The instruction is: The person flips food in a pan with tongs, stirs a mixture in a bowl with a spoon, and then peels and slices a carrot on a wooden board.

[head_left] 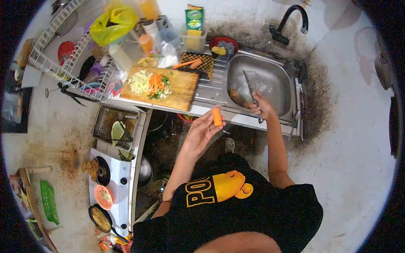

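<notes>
Pinched in the fingers of my left hand (201, 131) is a short piece of carrot (217, 117), held up in front of the counter edge. My right hand (264, 108) grips a knife (249, 84) by its handle, the blade pointing up over the sink (278, 65). To the left of the sink lies a wooden cutting board (182, 90) with chopped carrot (157, 83), shredded pale vegetable (140, 82) and bits of green on it. More carrot (185, 64) rests on a dark woven mat (205, 63) behind the board.
A black faucet (295, 12) rises behind the sink, with a red bowl (223, 42) at its back left. Bottles, a yellow bag (113, 25) and a white dish rack (76, 76) crowd the left counter. A white stove (120, 168) with a pan (100, 218) stands at lower left.
</notes>
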Demonstrator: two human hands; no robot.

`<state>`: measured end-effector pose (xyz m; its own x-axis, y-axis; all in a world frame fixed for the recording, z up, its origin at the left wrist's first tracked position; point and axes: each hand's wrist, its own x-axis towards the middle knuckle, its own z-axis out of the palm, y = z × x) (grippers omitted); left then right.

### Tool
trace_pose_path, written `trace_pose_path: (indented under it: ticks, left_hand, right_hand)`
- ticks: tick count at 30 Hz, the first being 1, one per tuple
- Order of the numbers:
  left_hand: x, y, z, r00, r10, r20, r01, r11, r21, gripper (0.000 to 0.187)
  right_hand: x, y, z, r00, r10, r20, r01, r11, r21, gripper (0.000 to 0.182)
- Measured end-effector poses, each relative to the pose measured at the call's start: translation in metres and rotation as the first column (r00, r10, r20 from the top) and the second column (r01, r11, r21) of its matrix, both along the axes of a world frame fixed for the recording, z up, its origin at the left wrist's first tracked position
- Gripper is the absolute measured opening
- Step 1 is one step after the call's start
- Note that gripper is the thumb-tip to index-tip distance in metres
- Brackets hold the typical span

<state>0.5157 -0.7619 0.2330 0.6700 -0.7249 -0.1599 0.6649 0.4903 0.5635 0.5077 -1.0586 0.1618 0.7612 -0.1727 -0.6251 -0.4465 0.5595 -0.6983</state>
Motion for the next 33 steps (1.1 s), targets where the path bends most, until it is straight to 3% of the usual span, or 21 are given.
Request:
trace_pose_path:
  ticks: [1,5,8,10,14,16,17,18,20,23,24,26,29,31,33]
  left_hand:
    - [0.002,-0.01,-0.003,1.0,0.016,-0.007,-0.016,1.0,0.011,0.044]
    - [0.004,-0.043,-0.011,0.997,0.07,-0.03,-0.069,0.996,0.054,0.043]
    - [0.004,-0.066,-0.024,0.995,0.088,-0.051,-0.084,0.995,0.062,0.043]
    - [0.006,-0.083,-0.031,0.993,0.094,-0.066,-0.09,0.994,0.06,0.043]
    - [0.006,-0.114,-0.038,0.993,0.104,-0.058,-0.101,0.994,0.042,0.044]
    - [0.007,-0.127,-0.039,0.989,0.136,-0.051,-0.135,0.99,0.029,0.045]
    - [0.007,-0.133,-0.039,0.985,0.161,-0.062,-0.16,0.987,0.025,0.045]
    - [0.005,-0.137,-0.04,0.979,0.189,-0.076,-0.187,0.982,0.023,0.045]
    - [0.007,-0.143,-0.045,0.972,0.22,-0.081,-0.218,0.975,0.031,0.045]
    - [0.007,-0.146,-0.052,0.964,0.257,-0.073,-0.255,0.966,0.038,0.046]
    - [0.008,-0.147,-0.054,0.961,0.27,-0.058,-0.268,0.963,0.031,0.046]
    - [0.011,-0.15,-0.058,0.948,0.311,-0.066,-0.31,0.951,0.022,0.044]
    - [0.013,-0.149,-0.059,0.951,0.304,-0.063,-0.3,0.952,0.066,0.042]
    - [0.014,-0.148,-0.061,0.95,0.306,-0.067,-0.307,0.952,-0.002,0.04]
    - [0.014,-0.149,-0.056,0.946,0.313,-0.087,-0.312,0.95,0.024,0.04]
  right_hand:
    - [0.0,-0.008,-0.005,0.997,0.024,0.073,-0.021,0.999,-0.04,0.04]
    - [0.009,-0.031,0.0,0.998,0.054,0.031,-0.051,0.996,-0.079,0.039]
    - [0.014,-0.042,0.007,0.999,0.048,-0.004,-0.048,0.976,-0.211,0.035]
    - [0.024,-0.057,0.011,0.995,0.101,-0.004,-0.1,0.978,-0.183,0.054]
    - [0.035,-0.075,0.012,0.982,0.185,-0.025,-0.186,0.958,-0.219,0.059]
    - [0.038,-0.082,0.001,0.97,0.231,0.077,-0.17,0.868,-0.466,0.034]
    - [0.043,-0.088,-0.007,0.964,0.255,0.077,-0.191,0.863,-0.467,0.034]
    - [0.046,-0.093,-0.011,0.93,0.345,0.127,-0.136,0.643,-0.754,0.035]
    - [0.05,-0.099,-0.02,0.873,0.467,0.138,-0.04,0.352,-0.935,0.036]
    - [0.041,-0.082,0.025,0.868,0.484,0.113,-0.062,0.331,-0.942,0.036]
    - [0.033,-0.074,0.044,0.873,0.488,0.022,-0.239,0.466,-0.852,0.037]
    - [0.018,-0.059,0.068,0.857,0.511,-0.07,-0.402,0.576,-0.712,0.04]
    - [0.001,-0.039,0.074,0.755,0.634,0.168,-0.347,0.603,-0.718,0.043]
    - [-0.004,-0.028,0.069,0.57,0.727,0.383,0.004,0.464,-0.886,0.048]
    - [-0.012,-0.02,0.079,0.607,0.741,0.288,-0.065,0.407,-0.911,0.05]
